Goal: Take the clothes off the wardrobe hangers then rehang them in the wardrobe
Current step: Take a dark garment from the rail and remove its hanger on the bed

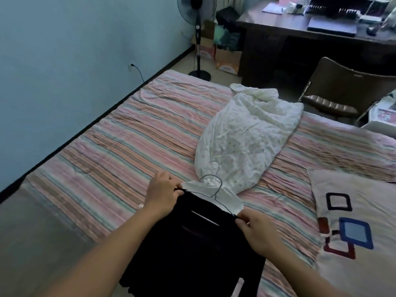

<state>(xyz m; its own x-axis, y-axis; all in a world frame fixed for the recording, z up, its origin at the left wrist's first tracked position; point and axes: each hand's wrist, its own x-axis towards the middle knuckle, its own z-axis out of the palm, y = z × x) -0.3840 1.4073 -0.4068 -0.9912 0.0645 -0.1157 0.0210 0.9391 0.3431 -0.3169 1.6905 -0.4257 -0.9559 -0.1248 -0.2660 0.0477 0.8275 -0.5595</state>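
Both hands (pixel 162 195) (pixel 257 231) pinch the black garment's (pixel 192 249) shoulders

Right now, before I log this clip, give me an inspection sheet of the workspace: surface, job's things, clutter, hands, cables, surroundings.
Surface: bed with a striped sheet, wrinkled.
Job's things: black garment with a white collar, on a wire hanger, lying at the near edge of the bed; white garment bundled behind it, its own hanger hook just visible.
Clutter: pillow with a square pattern on the bed's right side.
Hands: left hand and right hand each pinch a shoulder of the black garment.
Cables: a plug and cord at the wall socket.
Surroundings: standing fan, desk with papers and devices, chair, cardboard boxes by the fan.
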